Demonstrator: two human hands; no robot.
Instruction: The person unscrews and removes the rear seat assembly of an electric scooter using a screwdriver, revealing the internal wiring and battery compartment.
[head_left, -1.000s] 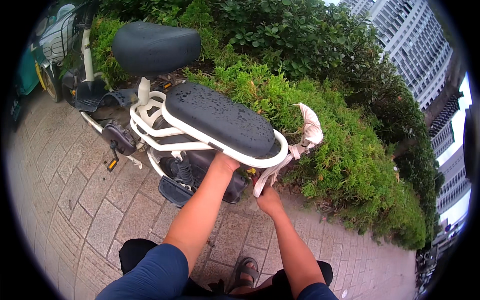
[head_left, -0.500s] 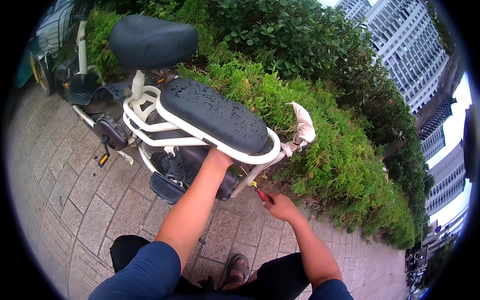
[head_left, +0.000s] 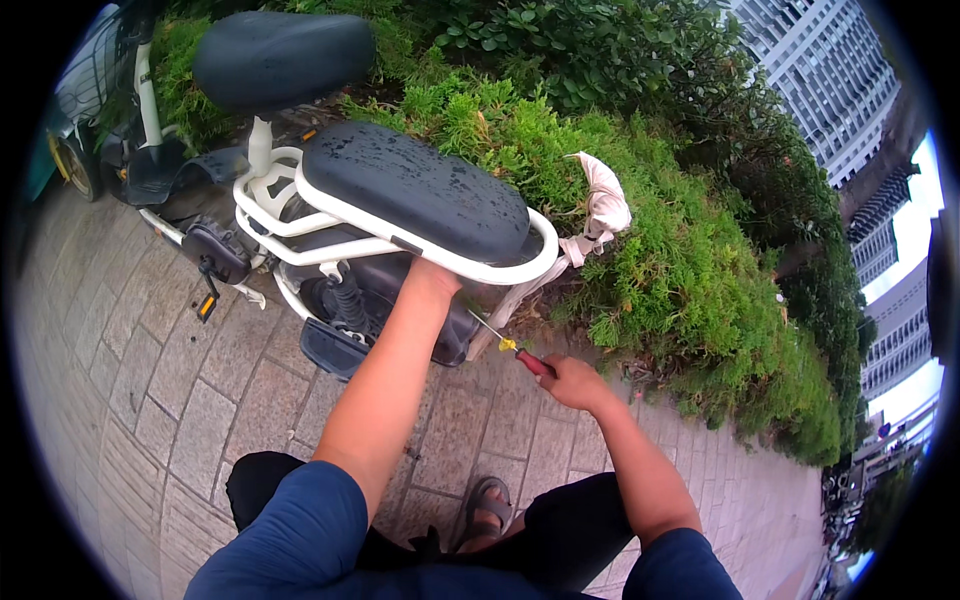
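Observation:
A white-framed electric bike stands before me, its black rear seat (head_left: 420, 195) wet with drops and ringed by a white tubular frame (head_left: 505, 272). My left hand (head_left: 437, 280) reaches in beneath that seat; its fingers are hidden behind the frame. In my right hand (head_left: 576, 383) is a screwdriver (head_left: 534, 363) with a red handle, gripped from the end. Its thin shaft points up and left toward the bike's dark rear body, and a small yellow piece (head_left: 508, 345) sits where shaft meets handle. Whether the tip touches anything is unclear.
A pale cloth (head_left: 605, 200) is tied at the bike's rear, against the green hedge (head_left: 690, 300). The front saddle (head_left: 285, 60) rises at upper left, with a pedal (head_left: 207, 300) lower down. Stone paving (head_left: 270, 400) lies below; another bike's wheel (head_left: 78, 170) shows at far left.
The view has shifted, so the bike appears higher. My right hand has drawn the screwdriver slightly away to the right, and more of its shaft shows. My left hand stays under the seat.

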